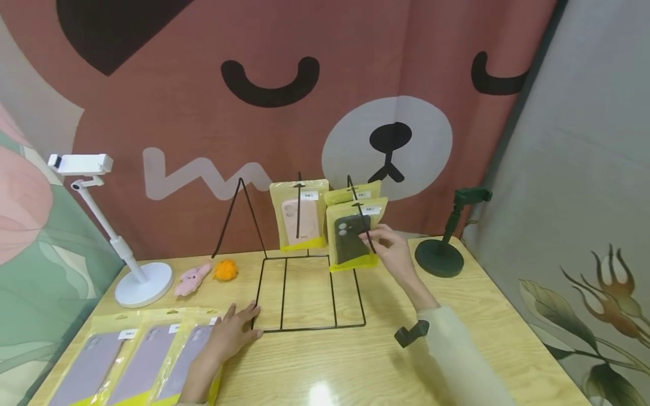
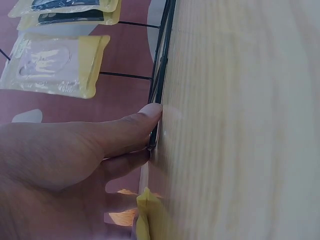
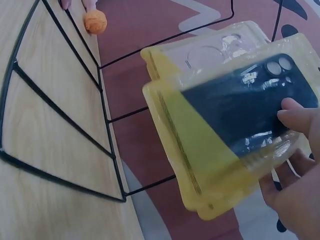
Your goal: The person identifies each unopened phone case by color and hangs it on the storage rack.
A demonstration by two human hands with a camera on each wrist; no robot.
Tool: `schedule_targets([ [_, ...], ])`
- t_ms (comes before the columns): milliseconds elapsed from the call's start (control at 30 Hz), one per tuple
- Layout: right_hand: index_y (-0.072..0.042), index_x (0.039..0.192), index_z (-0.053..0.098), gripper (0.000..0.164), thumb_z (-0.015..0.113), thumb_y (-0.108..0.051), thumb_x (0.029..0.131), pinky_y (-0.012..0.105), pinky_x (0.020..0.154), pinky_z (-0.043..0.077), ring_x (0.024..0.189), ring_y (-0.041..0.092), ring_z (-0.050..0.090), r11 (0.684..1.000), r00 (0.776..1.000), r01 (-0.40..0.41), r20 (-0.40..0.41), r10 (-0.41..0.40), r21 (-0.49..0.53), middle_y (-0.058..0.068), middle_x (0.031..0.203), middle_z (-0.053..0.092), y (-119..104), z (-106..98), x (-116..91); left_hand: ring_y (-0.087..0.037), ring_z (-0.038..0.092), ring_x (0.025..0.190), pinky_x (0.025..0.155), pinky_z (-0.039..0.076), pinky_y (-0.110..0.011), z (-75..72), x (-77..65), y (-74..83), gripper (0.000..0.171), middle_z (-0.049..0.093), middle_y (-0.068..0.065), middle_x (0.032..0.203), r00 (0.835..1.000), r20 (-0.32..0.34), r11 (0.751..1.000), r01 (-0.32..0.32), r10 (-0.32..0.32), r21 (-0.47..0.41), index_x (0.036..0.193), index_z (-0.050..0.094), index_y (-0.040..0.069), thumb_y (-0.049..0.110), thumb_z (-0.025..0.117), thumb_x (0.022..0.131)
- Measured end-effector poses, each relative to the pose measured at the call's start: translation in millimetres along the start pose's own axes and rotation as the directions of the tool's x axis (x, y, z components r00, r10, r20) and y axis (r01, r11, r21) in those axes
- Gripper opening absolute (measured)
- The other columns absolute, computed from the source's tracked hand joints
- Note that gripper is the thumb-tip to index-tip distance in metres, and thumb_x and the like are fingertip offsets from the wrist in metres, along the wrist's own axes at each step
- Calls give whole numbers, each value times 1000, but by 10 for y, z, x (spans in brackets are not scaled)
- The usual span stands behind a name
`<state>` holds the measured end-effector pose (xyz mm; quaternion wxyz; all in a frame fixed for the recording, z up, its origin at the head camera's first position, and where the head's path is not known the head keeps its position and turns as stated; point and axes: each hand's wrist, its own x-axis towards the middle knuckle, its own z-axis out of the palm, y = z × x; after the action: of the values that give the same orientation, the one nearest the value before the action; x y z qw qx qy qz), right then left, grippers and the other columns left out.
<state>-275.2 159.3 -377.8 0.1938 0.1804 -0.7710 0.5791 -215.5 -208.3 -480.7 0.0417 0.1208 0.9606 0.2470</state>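
Note:
My right hand [image 1: 393, 251] pinches a bagged black phone case [image 3: 250, 105] by its edge, thumb on the front and fingers behind. The yellow-edged bag hangs at the black hook rod near its free end, in front of another yellow bag [image 1: 337, 196]. To its left, a bagged pink phone case [image 1: 299, 220] hangs on the middle rod. My left hand [image 1: 231, 332] rests at the front left corner of the black wire rack [image 1: 304, 329], its fairly straight fingers and thumb touching the wire. In the left wrist view, the thumb lies against that wire [image 2: 162, 65].
Several bagged purple phone cases [image 1: 137, 366] lie at the front left, partly under my left forearm. Behind them are a pink plush toy [image 1: 193, 279], an orange ball-like thing [image 1: 225, 270] and a white stand [image 1: 144, 285]. A dark green stand [image 1: 439, 258] is at the right. A curtain backs the table.

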Motion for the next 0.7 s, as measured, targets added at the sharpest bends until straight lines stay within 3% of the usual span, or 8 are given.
schedule_targets([
  [167,6,107,69,19,65,0,90,30,90,48,124,32,48,997,998,-16,-54,12,-73,22,127,56,8,-151,-156,-56,24,134,99,16,-77,6,-2,7,56,42,-14,147,1000,-7,1000,1,-1,2,134,56,4,24,72,85],
  [300,-2,115,68,25,67,-6,90,23,98,41,121,22,50,990,988,-18,-157,-4,-138,14,128,58,151,-302,-342,-56,23,134,99,15,-77,2,-2,20,55,42,-15,147,1000,-2,1000,5,-5,-8,134,56,4,23,72,85],
  [367,-5,117,68,28,69,-9,89,19,94,42,114,16,54,984,980,-24,-199,-13,-178,11,122,63,266,-359,-454,-55,23,135,99,14,-77,6,-3,23,55,42,-15,147,1000,1,1000,7,-7,-14,135,56,4,22,72,85],
  [433,-7,116,69,28,70,-12,89,20,89,46,105,14,59,974,983,-34,-181,-7,-223,8,115,67,382,-401,-571,-55,23,135,99,14,-77,11,-4,24,55,42,-15,147,1000,0,1000,3,-3,-12,135,55,4,22,72,86],
  [500,-7,115,69,27,70,-15,89,27,85,50,100,16,62,959,998,-41,-56,27,-282,6,112,69,435,-421,-694,-56,23,135,99,14,-77,14,-6,25,55,42,-15,147,1000,-3,1000,1,-1,-10,135,55,4,22,72,86],
  [567,-6,119,67,33,70,-19,89,38,88,51,106,24,62,942,985,-31,149,85,-334,7,116,67,464,-416,-798,-55,23,135,100,14,-76,14,-14,24,55,42,-15,147,1000,-5,1000,5,-5,-10,135,55,3,22,72,86],
  [600,-6,123,65,38,70,-22,89,43,91,50,111,28,60,936,958,-24,258,122,-352,8,122,65,472,-402,-840,-55,23,135,100,14,-76,12,-16,25,55,42,-15,147,1000,-5,1000,6,-6,-9,135,55,3,22,72,86],
  [700,-5,138,51,57,69,-30,89,55,103,38,130,38,44,921,838,22,509,196,-390,14,140,52,503,-311,-898,-54,23,135,100,15,-76,0,-19,29,55,42,-15,147,1000,0,1000,13,-13,-1,135,55,4,23,71,86],
])
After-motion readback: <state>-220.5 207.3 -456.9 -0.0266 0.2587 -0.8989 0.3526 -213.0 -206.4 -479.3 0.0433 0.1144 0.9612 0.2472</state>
